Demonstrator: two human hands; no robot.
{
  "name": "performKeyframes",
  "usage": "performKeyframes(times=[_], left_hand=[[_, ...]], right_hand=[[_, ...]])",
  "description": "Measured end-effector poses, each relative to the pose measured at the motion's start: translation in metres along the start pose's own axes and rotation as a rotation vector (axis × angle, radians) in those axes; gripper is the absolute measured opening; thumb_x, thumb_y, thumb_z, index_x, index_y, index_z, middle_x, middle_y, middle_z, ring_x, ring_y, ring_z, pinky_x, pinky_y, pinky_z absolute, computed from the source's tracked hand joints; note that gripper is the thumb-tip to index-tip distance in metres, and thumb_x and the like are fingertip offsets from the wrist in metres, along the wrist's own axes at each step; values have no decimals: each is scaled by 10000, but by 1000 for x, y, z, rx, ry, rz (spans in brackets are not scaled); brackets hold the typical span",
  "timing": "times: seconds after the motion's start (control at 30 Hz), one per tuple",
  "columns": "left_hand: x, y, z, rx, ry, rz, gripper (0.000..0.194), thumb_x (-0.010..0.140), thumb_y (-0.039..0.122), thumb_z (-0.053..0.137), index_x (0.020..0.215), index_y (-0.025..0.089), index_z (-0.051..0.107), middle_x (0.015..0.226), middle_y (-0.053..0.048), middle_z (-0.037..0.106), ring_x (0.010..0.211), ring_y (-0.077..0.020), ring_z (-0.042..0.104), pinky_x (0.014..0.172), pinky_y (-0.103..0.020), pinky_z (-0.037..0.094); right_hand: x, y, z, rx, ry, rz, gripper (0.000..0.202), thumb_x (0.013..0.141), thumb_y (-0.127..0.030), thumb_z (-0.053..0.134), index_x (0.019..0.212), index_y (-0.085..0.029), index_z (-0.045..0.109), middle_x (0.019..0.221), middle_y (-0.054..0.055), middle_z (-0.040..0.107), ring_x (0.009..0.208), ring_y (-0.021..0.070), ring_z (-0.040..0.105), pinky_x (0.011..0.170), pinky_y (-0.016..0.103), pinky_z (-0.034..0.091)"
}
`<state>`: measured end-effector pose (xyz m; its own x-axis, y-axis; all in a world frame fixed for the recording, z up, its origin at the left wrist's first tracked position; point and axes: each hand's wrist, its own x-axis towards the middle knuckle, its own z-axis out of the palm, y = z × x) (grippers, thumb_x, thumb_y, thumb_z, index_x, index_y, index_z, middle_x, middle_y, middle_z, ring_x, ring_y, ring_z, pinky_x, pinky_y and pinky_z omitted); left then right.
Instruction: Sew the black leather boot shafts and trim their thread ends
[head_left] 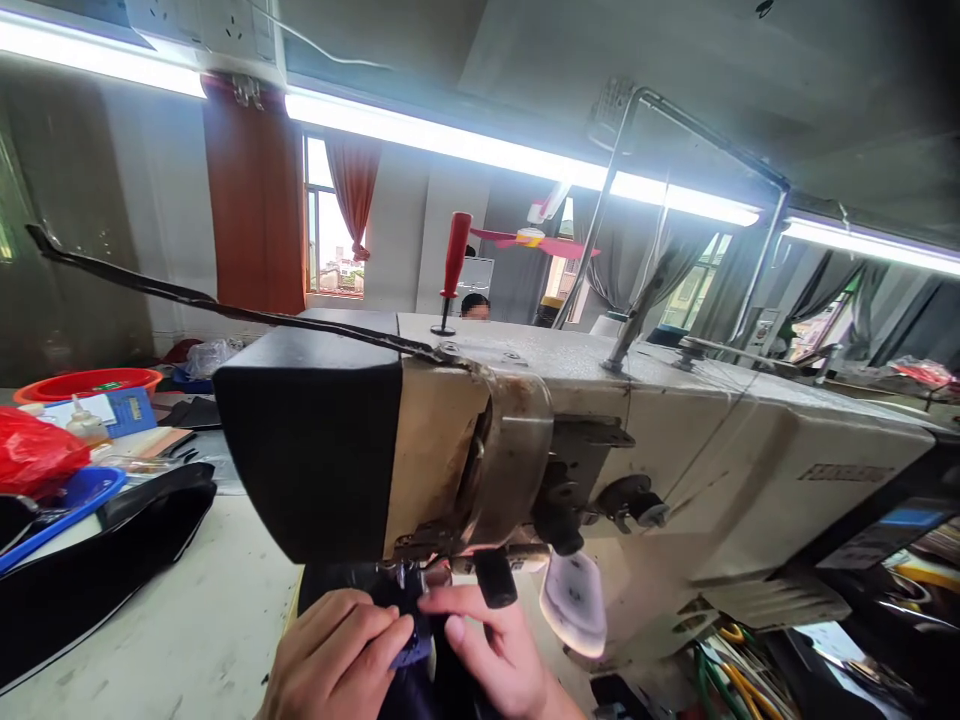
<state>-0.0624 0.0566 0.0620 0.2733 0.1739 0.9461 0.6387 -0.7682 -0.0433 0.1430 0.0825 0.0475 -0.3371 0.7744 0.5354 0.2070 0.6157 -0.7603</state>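
Note:
A large sewing machine with a black end cover fills the middle of the head view. Below its needle area, dark material lies between my hands. My left hand has its fingers bent and pressed together on the left side of this material, at a small bluish-purple piece. My right hand is on the right side, index finger stretched toward the presser area and thumb apart from it. The palm side of both hands is hidden.
Black cut pieces lie on the table at left, beside a blue basket, a red bag and a small bottle. A red screwdriver stands on the machine. Scissors and tools are at lower right. A person's head shows behind.

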Motion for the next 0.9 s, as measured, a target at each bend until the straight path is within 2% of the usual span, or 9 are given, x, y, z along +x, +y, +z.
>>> performKeyframes(times=[0.07, 0.1, 0.2, 0.33, 0.53, 0.67, 0.77, 0.9], left_hand=[[1, 0, 0, 3, -6, 9, 276, 845, -26, 493, 899, 138, 708, 708, -26, 674, 678, -146, 577, 633, -252, 512], [2, -1, 1, 2, 2, 11, 275, 855, -18, 484, 894, 139, 707, 698, -25, 670, 666, -146, 567, 615, -253, 505], [3, -6, 4, -28, 24, -5, 257, 864, -7, 486, 898, 125, 703, 715, -39, 673, 664, -150, 547, 592, -267, 492], [6, -13, 2, -82, -58, -8, 242, 814, -35, 546, 934, 109, 700, 772, -44, 698, 696, -153, 554, 603, -270, 505], [12, -16, -3, -67, -106, -7, 203, 882, 33, 539, 951, 128, 705, 786, -32, 712, 732, -151, 606, 638, -263, 526], [14, -19, -6, -80, -111, 28, 196, 906, 58, 535, 936, 140, 710, 811, -19, 736, 724, -135, 632, 663, -240, 552], [8, -23, -9, -97, -136, 53, 259, 926, 62, 472, 926, 157, 714, 874, -24, 755, 763, -138, 662, 692, -240, 574], [0, -30, -9, -97, -119, 45, 293, 944, 81, 428, 957, 167, 709, 910, -30, 760, 811, -145, 690, 740, -253, 584]], right_hand=[[6, -13, -4, -65, -164, -146, 321, 936, -435, 506, 971, -235, 754, 1036, 84, 738, 976, 219, 664, 910, 342, 512], [9, -19, -5, -77, -199, -182, 314, 947, -400, 484, 1004, -246, 751, 1073, 81, 733, 991, 209, 662, 918, 335, 507], [15, -26, -5, -45, -184, -190, 279, 953, -338, 484, 1037, -275, 743, 1005, 47, 755, 965, 187, 676, 902, 302, 512], [15, -19, -3, -16, -171, -218, 260, 942, -300, 502, 1051, -278, 736, 967, 38, 759, 884, 173, 690, 843, 274, 529], [16, -6, -3, -84, -156, -240, 239, 903, -260, 537, 1034, -243, 736, 935, 58, 765, 964, 187, 697, 903, 284, 530], [20, -11, -6, -140, -164, -325, 262, 876, -212, 525, 1042, -220, 727, 992, 79, 758, 950, 179, 709, 876, 256, 545], [22, -20, -10, -151, -212, -279, 285, 877, -198, 507, 1061, -213, 725, 1072, 92, 739, 981, 184, 704, 885, 264, 545], [23, -22, -14, -169, -273, -187, 315, 890, -217, 495, 1106, -221, 724, 1062, 85, 742, 1001, 193, 699, 911, 282, 538]])
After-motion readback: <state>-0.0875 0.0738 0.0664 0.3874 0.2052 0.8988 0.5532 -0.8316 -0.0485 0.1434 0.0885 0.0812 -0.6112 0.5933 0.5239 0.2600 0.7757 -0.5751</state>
